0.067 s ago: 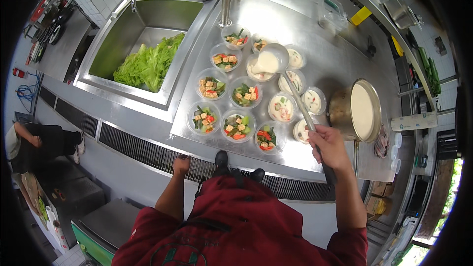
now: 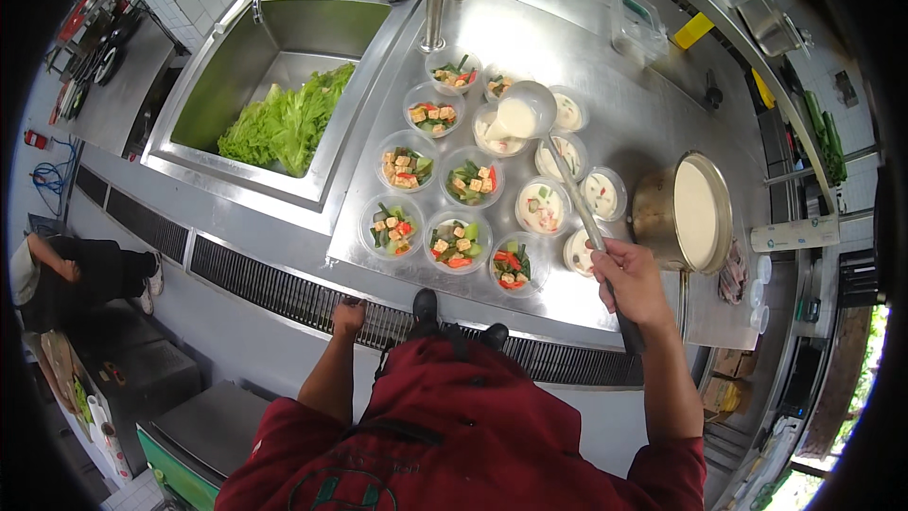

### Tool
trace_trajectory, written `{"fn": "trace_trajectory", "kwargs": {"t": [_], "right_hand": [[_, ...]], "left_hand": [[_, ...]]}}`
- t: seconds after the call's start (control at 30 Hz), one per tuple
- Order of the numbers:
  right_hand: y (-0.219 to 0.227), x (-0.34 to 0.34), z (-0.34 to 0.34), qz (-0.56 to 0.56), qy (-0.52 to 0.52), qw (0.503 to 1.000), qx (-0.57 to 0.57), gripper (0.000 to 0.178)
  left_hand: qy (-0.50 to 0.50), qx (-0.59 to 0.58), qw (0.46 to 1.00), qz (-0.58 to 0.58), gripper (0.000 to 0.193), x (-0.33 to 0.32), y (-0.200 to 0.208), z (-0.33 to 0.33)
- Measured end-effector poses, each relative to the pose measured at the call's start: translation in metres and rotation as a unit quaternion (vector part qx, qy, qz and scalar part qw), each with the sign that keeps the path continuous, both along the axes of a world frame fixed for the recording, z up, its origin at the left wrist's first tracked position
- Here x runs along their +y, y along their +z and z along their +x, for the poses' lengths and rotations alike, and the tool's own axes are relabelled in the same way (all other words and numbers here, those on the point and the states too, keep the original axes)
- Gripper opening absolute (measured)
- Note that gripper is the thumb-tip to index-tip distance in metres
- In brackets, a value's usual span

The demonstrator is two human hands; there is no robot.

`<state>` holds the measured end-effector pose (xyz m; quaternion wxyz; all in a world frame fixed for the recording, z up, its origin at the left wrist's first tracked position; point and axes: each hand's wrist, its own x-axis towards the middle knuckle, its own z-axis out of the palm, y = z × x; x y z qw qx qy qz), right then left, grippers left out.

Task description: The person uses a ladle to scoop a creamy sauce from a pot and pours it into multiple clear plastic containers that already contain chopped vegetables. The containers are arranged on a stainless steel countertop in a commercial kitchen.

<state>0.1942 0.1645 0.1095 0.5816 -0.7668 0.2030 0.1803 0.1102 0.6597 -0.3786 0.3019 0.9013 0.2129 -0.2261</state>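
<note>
My right hand [image 2: 632,282] is wrapped round the long handle of a ladle [image 2: 541,106]. The ladle's bowl, tilted and holding creamy white liquid, hangs over a clear round bowl [image 2: 488,132] in the group's back part; white liquid shows in that bowl too. Several bowls to its right, such as this bowl [image 2: 543,206], are filled with the white liquid. Toward the left, several bowls like this one [image 2: 458,240] show tofu cubes, greens and red pieces without it. Down by my side, away from the counter, my left hand [image 2: 349,318] is closed with nothing visible in it.
A large metal pot [image 2: 662,218] of white liquid stands right of the bowls. Left is a steel sink [image 2: 284,66] with lettuce [image 2: 293,118]. Metal posts [image 2: 435,0] rise behind the bowls. A plastic container [image 2: 638,28] sits at the back. Another person [image 2: 80,274] is far left.
The white liquid in the tilted ladle has shifted slightly. Both hands and the bowls stay where they were.
</note>
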Motion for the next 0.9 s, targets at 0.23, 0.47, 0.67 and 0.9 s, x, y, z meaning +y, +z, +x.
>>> {"fn": "trace_trajectory", "kwargs": {"t": [0.23, 0.47, 0.67, 0.9], "right_hand": [[-0.004, -0.007, 0.000, 0.000, -0.009, 1.000, -0.026, 0.027], [0.016, -0.028, -0.007, 0.191, -0.062, 0.979, 0.020, 0.036], [0.046, -0.077, -0.065, 0.258, -0.160, 0.953, -0.017, 0.036], [0.058, -0.142, -0.144, 0.100, -0.272, 0.955, -0.071, 0.033]], "left_hand": [[0.071, 0.021, 0.996, -0.040, 0.046, -0.033, 0.059, 0.026], [-0.064, -0.001, 0.998, 0.011, 0.047, -0.002, -0.019, 0.025], [0.015, 0.013, 0.999, -0.037, 0.050, -0.040, 0.040, 0.041], [0.024, 0.007, 0.999, -0.037, 0.045, -0.062, 0.066, 0.044]]}}
